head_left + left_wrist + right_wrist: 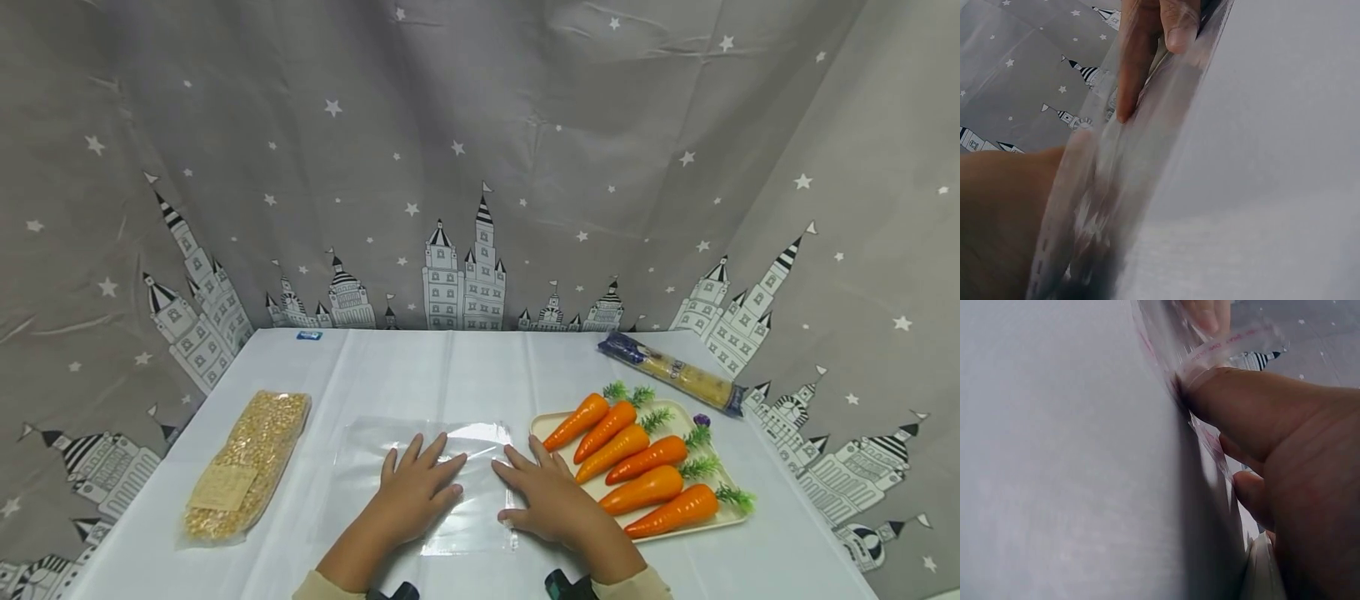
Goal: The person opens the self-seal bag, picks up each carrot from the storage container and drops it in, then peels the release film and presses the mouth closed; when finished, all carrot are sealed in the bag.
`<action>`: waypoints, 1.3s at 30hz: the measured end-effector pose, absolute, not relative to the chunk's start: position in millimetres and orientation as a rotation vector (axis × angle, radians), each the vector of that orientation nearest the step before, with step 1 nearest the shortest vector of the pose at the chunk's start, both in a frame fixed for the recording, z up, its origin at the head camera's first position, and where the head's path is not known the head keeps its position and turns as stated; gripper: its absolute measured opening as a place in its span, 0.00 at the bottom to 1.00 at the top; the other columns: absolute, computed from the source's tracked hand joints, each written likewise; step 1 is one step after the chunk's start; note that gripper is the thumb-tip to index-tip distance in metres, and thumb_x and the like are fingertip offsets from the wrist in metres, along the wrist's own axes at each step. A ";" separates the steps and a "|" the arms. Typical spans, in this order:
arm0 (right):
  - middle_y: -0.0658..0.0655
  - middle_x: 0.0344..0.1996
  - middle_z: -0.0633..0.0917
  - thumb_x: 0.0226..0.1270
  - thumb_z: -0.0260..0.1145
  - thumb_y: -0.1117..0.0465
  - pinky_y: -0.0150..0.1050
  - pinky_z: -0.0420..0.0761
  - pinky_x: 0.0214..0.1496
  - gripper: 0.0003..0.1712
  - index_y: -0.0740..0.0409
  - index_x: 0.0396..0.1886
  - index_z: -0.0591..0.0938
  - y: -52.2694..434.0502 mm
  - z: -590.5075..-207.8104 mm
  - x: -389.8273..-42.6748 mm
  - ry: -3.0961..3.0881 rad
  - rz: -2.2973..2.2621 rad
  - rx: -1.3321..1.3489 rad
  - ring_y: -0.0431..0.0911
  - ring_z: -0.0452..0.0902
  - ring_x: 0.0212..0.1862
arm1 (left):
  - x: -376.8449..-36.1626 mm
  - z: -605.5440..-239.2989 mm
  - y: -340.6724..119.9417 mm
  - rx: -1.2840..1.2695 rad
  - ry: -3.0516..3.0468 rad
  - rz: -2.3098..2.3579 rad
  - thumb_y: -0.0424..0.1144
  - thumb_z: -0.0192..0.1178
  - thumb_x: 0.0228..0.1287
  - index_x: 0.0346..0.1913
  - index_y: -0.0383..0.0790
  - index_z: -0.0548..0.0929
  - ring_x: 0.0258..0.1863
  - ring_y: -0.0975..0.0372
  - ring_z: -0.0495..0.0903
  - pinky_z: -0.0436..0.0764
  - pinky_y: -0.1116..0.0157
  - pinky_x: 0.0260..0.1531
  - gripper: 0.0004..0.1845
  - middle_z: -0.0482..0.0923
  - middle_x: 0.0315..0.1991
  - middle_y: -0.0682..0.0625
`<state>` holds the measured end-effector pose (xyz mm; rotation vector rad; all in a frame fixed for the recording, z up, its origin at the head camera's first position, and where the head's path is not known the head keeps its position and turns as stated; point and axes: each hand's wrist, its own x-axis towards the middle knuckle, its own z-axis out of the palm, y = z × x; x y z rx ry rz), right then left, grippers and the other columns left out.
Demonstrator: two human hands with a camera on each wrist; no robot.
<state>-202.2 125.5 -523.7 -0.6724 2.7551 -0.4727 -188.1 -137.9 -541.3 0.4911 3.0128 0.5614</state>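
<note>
Centre: bag [427,483] flat on the table [450,367], both hands on it.
Hands: left hand [416,492] at 9 o'clock of right hand [547,496].
9 o'clock: corn pack [247,462].
3 o'clock: tray [731,517] holding six carrots [645,475].
1 o'clock: wrapped roll [675,375], behind the tray.
11 o'clock: small tag [309,336] at the table's far edge.

A clear plastic bag [427,483] lies flat and empty, spread beneath the straight fingers [420,457] of both hands; its sealing strip runs along the edge under the right thumb.
</note>
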 end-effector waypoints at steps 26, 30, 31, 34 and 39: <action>0.44 0.82 0.62 0.62 0.71 0.31 0.69 0.48 0.81 0.45 0.27 0.79 0.68 125.0 -528.4 -204.4 2.766 -0.478 -0.643 0.59 0.40 0.86 | -195.4 -544.4 -137.9 0.388 3.115 0.733 0.49 0.59 0.77 0.60 0.62 0.87 0.78 0.43 0.64 0.53 0.28 0.72 0.14 0.74 0.74 0.52; 0.46 0.82 0.63 0.63 0.72 0.32 0.68 0.49 0.81 0.44 0.29 0.78 0.70 124.6 -528.5 -204.8 2.771 -0.495 -0.625 0.59 0.41 0.86 | -195.4 -543.3 -137.9 0.364 3.108 0.852 0.48 0.58 0.78 0.61 0.60 0.87 0.77 0.43 0.66 0.52 0.28 0.72 0.15 0.76 0.73 0.51; 0.46 0.82 0.63 0.63 0.72 0.32 0.68 0.49 0.81 0.43 0.29 0.77 0.71 124.5 -528.5 -204.9 2.770 -0.497 -0.621 0.59 0.42 0.86 | -195.1 -542.8 -138.2 0.363 3.107 0.890 0.48 0.58 0.79 0.62 0.60 0.86 0.77 0.43 0.66 0.52 0.27 0.71 0.15 0.76 0.73 0.50; 0.47 0.82 0.64 0.62 0.72 0.32 0.68 0.49 0.81 0.43 0.30 0.77 0.72 124.2 -527.8 -205.1 2.768 -0.501 -0.609 0.59 0.43 0.86 | -194.0 -540.9 -139.3 0.361 3.087 0.997 0.47 0.57 0.80 0.64 0.59 0.85 0.76 0.42 0.67 0.51 0.25 0.71 0.16 0.76 0.73 0.50; 0.48 0.81 0.65 0.62 0.73 0.33 0.68 0.51 0.81 0.44 0.32 0.77 0.72 124.1 -526.4 -204.6 2.767 -0.515 -0.612 0.59 0.44 0.85 | -194.2 -541.2 -140.4 0.349 3.053 1.116 0.46 0.58 0.79 0.64 0.58 0.85 0.76 0.40 0.67 0.49 0.24 0.70 0.16 0.76 0.72 0.49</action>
